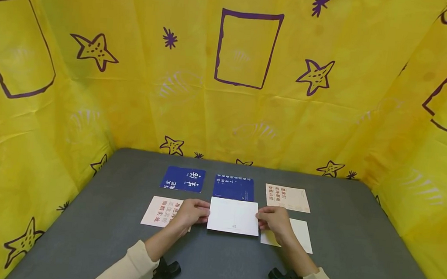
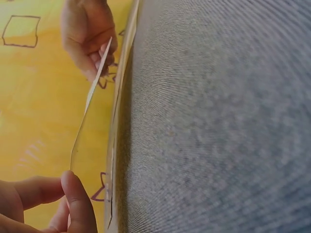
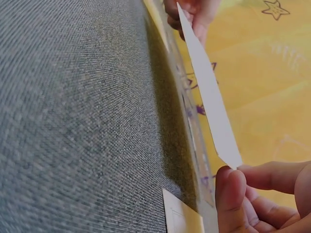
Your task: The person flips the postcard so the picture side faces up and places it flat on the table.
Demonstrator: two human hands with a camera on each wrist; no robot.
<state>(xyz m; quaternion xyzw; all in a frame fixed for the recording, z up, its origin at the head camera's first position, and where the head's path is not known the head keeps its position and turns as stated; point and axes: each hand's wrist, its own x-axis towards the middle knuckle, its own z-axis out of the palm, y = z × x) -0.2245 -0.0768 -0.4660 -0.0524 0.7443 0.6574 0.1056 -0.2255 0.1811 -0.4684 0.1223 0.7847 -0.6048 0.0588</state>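
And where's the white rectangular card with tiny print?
In the head view, the white card is in the middle, held above the dark grey tabletop by the left hand and right hand, just this side of the rightmost dark blue rectangular card.

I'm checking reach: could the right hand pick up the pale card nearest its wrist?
Probably not without letting go: the right hand pinches the raised white card. Otherwise, the pale card lies close by, nothing seen on it.

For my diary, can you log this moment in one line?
left hand: pinches white card | right hand: pinches opposite edge | card: above gray table
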